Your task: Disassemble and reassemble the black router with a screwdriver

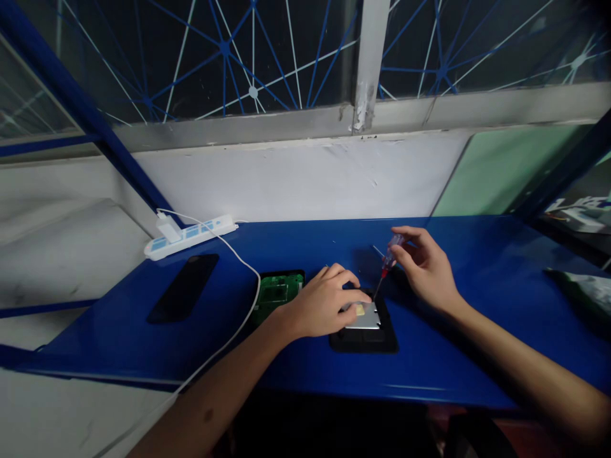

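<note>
My right hand (426,264) is closed around the clear handle of a screwdriver (389,257) with a red collar. The thin shaft slants down, its tip at the upper right of a silver metal plate (365,320). This plate sits in a black plastic casing (365,343) lying flat on the table. My left hand (324,304) rests over the casing's left part with fingers apart, the index fingertip touching near the screwdriver tip. A small yellowish patch (360,310) shows on the plate beside the thumb. Behind my left wrist, a green circuit board (277,291) lies in a dark frame, partly covered.
A black phone (184,287) lies at the left. Behind it, a white power strip (195,236) holds a charger (168,228), whose white cable (238,256) runs past my left forearm. A shiny bag (585,289) lies at the far right of the blue table (305,372).
</note>
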A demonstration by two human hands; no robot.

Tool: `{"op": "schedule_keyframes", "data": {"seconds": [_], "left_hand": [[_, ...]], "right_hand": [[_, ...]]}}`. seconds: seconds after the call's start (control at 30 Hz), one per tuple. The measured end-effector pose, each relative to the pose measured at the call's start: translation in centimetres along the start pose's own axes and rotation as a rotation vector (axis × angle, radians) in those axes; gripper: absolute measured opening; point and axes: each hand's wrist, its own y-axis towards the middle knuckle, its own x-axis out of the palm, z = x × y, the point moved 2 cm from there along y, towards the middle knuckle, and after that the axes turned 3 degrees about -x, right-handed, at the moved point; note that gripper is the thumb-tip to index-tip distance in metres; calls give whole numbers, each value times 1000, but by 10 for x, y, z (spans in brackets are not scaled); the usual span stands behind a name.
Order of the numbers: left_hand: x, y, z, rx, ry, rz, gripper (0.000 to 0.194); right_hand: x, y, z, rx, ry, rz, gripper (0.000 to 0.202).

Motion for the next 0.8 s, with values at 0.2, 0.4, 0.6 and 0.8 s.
{"op": "schedule_keyframes", "data": {"seconds": [0.2,0.4,0.6,0.8], "left_hand": [[2,0,1,16,23,1,35],[2,0,2,7,28,-14,34],[2,1,3,11,29,-3,30],[1,0,3,11,32,-10,34]], "right_hand": [[0,0,-1,8,-4,4,30],[0,0,0,8,7,6,30],[1,-1,0,12,-4,-12,30],[2,-1,-1,11,2,-19,31]]}}
